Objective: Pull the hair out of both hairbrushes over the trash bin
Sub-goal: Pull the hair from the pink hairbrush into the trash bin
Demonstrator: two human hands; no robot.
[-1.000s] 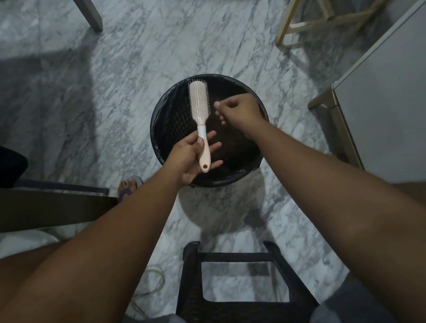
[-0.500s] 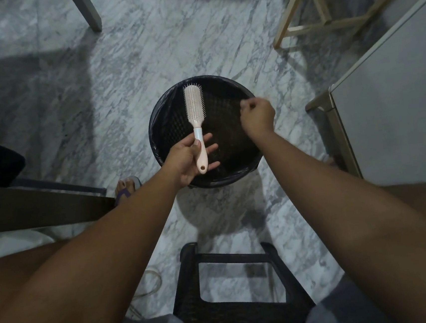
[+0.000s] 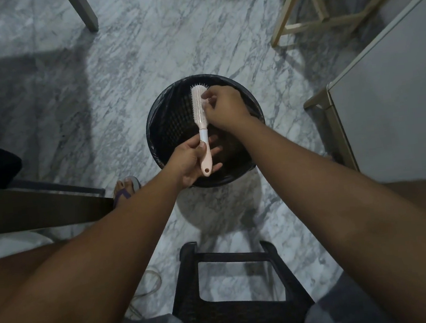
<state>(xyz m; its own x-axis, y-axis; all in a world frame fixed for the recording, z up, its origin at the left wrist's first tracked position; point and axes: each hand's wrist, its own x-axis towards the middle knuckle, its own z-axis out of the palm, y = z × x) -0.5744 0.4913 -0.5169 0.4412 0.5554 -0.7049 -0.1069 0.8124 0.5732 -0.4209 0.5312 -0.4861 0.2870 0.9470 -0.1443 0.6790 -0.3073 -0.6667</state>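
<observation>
Nearest the camera, a black woven-plastic stool (image 3: 236,302) stands on the grey-veined marble floor (image 3: 124,65), between the person's knees. Both bare forearms reach forward over it toward a round black trash bin (image 3: 174,118) lined with a dark bag, which sits on the floor just beyond the stool.

The left hand (image 3: 189,161) has its grip closed round the pale pink handle of a hairbrush (image 3: 200,115), thumb across the top and the other fingers spread beneath. The hairbrush is held above the near half of the bin's opening, handle toward the person and bristled head pointing away. The right hand (image 3: 223,108) meets the brush head from the right side, its grip pinched shut at the bristles; whether any hair lies between the fingertips cannot be told.

Left of the bin, a sandalled foot (image 3: 126,189) rests on the floor beside a dark wooden edge. At the far right stands a light wooden frame (image 3: 305,22).
</observation>
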